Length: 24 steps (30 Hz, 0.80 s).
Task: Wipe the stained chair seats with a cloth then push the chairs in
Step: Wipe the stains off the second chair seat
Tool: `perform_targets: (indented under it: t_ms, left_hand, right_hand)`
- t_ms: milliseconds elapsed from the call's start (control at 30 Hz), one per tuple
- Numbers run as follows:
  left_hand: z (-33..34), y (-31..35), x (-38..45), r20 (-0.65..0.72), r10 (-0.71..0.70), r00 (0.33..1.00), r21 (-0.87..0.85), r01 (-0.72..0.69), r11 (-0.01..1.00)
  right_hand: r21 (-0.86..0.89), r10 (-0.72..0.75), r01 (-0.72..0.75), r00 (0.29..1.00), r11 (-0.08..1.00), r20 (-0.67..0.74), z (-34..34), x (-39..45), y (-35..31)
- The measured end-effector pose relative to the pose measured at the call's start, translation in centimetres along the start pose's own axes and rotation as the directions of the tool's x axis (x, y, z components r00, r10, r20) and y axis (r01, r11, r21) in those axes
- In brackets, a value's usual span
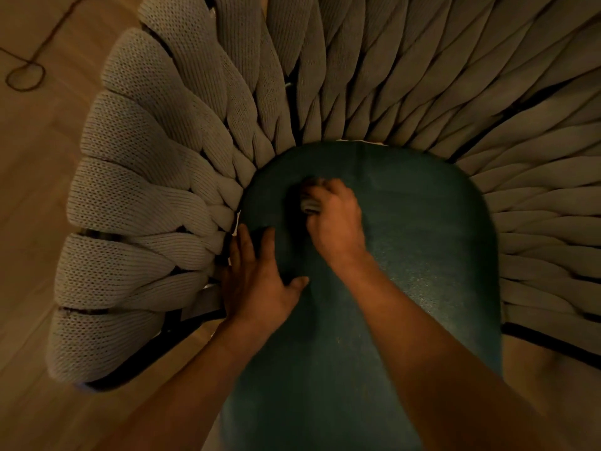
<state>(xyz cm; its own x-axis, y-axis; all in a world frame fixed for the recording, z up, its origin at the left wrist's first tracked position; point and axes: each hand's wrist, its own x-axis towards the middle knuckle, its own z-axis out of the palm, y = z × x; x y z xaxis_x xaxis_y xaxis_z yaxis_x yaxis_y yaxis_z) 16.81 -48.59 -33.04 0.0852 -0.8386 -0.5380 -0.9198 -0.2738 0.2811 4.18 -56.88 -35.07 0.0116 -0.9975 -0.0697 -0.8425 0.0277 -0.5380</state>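
**Two hands on one green chair seat**

One small grey cloth (310, 198), bunched into a wad, sits on the dark green seat cushion (422, 255) toward its back half, a little left of the middle. The right hand (331, 219) lies over the cloth with its fingers curled round it, gripping it and pressing it down on the fabric; most of the cloth is hidden under the fingers, and only its striped edge shows at the hand's 10 o'clock side. The picture is slightly blurred at this hand.

At 8 o'clock from the cloth, the left hand (257, 281) rests flat on the left edge of the cushion, fingers straight and spread a little, thumb out toward 3 o'clock, holding nothing. Its fingertips point to 12 o'clock and reach the seam where the cushion meets the woven side.

The cushion fills the lower middle of the view, its rounded back edge at 12 o'clock. Around it, from 7 o'clock over the top to 4 o'clock, fans the chair's back and arms of thick grey knitted cords (146, 190), wrapped over a dark frame (156, 349) that shows at 8 o'clock and at 4 o'clock.

Beyond the chair at 9 to 11 o'clock lies a light wooden floor (29, 222), with a thin dark cord (26, 74) looped on it at 10 o'clock. The light is dim and warm.
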Motion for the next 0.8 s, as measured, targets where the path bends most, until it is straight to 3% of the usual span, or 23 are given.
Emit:
perform_targets:
  t_ms: [233, 400, 533, 633, 800]
  left_hand:
    - [-0.5, 1.2, 1.7, -0.034, 0.109, 0.993, 0.035, -0.108, 0.994]
    - [-0.1, 1.1, 2.6, -0.001, 0.092, 0.996, 0.085, -0.091, 0.992]
    - [0.1, 1.0, 2.7, 0.001, 0.087, 0.996, 0.110, -0.087, 0.990]
    - [0.3, 1.1, 2.8, -0.003, 0.087, 0.996, 0.103, -0.086, 0.991]
    - [0.5, 1.0, 2.9, -0.023, 0.096, 0.995, 0.074, -0.094, 0.993]
  right_hand:
    - [-0.137, 0.184, -0.204, 0.972, 0.969, -0.143, -6.1, -1.1, 9.8]
    - [-0.257, 0.258, -0.309, 0.943, 0.916, -0.211, -10.3, -1.6, 16.5]
    - [-0.238, 0.345, -0.412, 0.897, 0.880, -0.277, -12.4, -1.9, 20.0]
    - [-0.187, 0.390, -0.457, 0.868, 0.870, -0.309, -12.0, -1.7, 19.7]
    - [-0.104, 0.323, -0.362, 0.905, 0.926, -0.276, -8.2, -0.9, 13.6]
